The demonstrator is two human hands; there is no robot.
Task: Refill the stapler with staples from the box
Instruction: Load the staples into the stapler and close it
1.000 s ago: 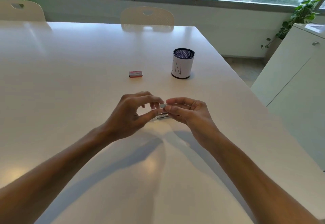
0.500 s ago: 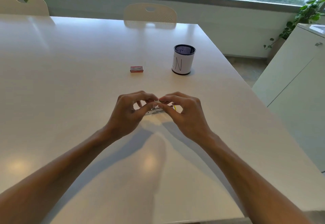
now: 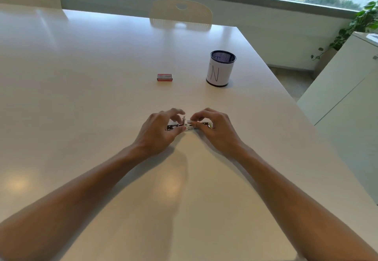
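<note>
Since the earlier frame both hands have come down from mid-air to the desk point(image 3: 102, 101), and the stapler point(image 3: 185, 126) that was half hidden under them now shows lying flat between them. In the head view the left hand point(image 3: 158, 131) pinches the stapler's near end, thumb below and fingers above, probably to pin it so the channel stays put. The right hand point(image 3: 214, 129) is closed on a small pale strip of staples point(image 3: 188, 120), holding it just over the open metal track, apparently lining it up to drop in; blur makes it unclear whether the strip already touches the rail. The red staple box point(image 3: 164, 77) sits well apart, further up the desk, its print too small to read. The mesh pen cup point(image 3: 222, 68) beside it wears a white sleeve with a handwritten "N".
</note>
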